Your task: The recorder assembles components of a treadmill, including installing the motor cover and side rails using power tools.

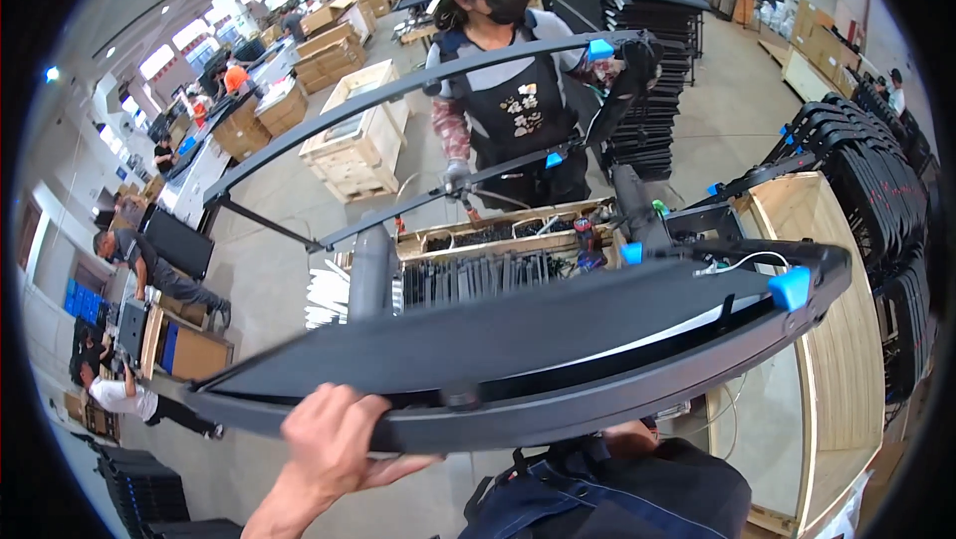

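Observation:
A long black frame (558, 418) with a dark flat panel (448, 335) set in it spans the view in front of me, slightly blurred. My left hand (334, 430) grips its near rail, fingers over the top and thumb beneath. A bit of skin, probably my right arm or hand (631, 435), shows below the rail; its fingers are hidden behind the frame. Blue corner pieces (790, 288) sit at the frame's right end, beside a white cable (747, 258). Beyond it stands a thinner black tube frame (398, 91), also with blue pieces.
Across from me a co-worker (508, 91) in a white cap and gloves touches the tube frame. Between us lies a wooden parts bin (498, 240) with black bars. A wooden crate (832, 340) stands right, stacked black frames (846, 171) behind it. Another crate (358, 136) stands further back.

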A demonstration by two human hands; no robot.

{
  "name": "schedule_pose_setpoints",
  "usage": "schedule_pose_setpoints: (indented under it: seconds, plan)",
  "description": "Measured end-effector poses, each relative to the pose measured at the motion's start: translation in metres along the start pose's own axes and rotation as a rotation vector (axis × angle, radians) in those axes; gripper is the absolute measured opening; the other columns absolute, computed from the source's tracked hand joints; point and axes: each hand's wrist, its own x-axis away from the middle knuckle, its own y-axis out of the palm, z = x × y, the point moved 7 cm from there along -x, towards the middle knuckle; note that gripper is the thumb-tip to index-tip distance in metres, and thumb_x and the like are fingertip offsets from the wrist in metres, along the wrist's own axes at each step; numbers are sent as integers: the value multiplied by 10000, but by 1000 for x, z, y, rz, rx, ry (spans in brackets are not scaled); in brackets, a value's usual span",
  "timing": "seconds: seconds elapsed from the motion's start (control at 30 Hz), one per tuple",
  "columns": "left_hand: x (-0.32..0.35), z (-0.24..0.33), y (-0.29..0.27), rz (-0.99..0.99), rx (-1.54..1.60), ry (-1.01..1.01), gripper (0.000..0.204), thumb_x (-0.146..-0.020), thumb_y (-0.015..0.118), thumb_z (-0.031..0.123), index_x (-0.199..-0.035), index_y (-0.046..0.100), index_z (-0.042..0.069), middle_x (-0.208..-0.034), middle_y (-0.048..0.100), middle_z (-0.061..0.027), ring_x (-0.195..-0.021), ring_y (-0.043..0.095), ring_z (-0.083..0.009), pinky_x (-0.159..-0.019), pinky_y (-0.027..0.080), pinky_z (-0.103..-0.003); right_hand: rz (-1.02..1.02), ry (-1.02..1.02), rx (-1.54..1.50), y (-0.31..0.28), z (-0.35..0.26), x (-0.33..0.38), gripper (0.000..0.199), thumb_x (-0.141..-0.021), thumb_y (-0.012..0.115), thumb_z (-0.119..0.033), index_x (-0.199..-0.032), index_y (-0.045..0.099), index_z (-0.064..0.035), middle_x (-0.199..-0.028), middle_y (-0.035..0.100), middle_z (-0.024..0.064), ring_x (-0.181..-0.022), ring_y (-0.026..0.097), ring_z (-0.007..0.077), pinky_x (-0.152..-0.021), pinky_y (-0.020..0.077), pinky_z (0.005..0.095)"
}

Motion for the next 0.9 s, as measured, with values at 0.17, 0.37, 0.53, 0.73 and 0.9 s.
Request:
schedule_pose_setpoints:
  seconds: [0.17, 0.37, 0.53, 0.73, 0.9]
  plan:
    - [75, -3, -83, -49, -165, -75, 726, -686, 822, 657, -924, 638, -3, -736, 585, -136, -613, 580, -307, -561, 491, -383, -211, 148, -187, 53, 47, -24, 723, -1035, 321, -646, -1515, 469, -125, -1510, 526, 137, -1308, 568, 316, -1198, 335, 517]
    - [206, -64, -151, 233, -201, -69, 627, -703, 810, 615, -860, 655, 27, -679, 535, -49, -532, 529, -204, -472, 426, -310, -59, 342, -56, 112, 167, 48, 687, -1012, 428, -646, -1383, 614, -99, -1132, 659, 80, -1121, 586, 255, -1228, 243, 592]
    - [346, -108, -219, 481, -194, -87, 714, -727, 693, 774, -823, 590, 74, -672, 434, -6, -544, 486, -153, -459, 407, -286, 192, 334, 364, 58, 287, 78, 736, -968, 391, -742, -1281, 669, -136, -1066, 672, 115, -1060, 612, 260, -1161, 347, 556]
    - [546, -172, -287, 546, -191, -137, 746, -745, 643, 824, -822, 591, 84, -656, 456, -10, -543, 497, -150, -444, 427, -293, 219, 599, 554, 52, 485, 77, 730, -971, 386, -741, -1256, 671, -133, -1039, 671, 119, -1028, 615, 261, -1126, 369, 540]
    - [616, -281, -333, 739, -196, -74, 877, -650, 687, 794, -1182, 581, 105, -896, 561, -72, -836, 636, -232, -662, 552, -361, 240, 676, 611, 20, 610, 52, 725, -973, 382, -741, -1236, 672, -130, -1017, 670, 122, -1001, 617, 262, -1097, 388, 526]
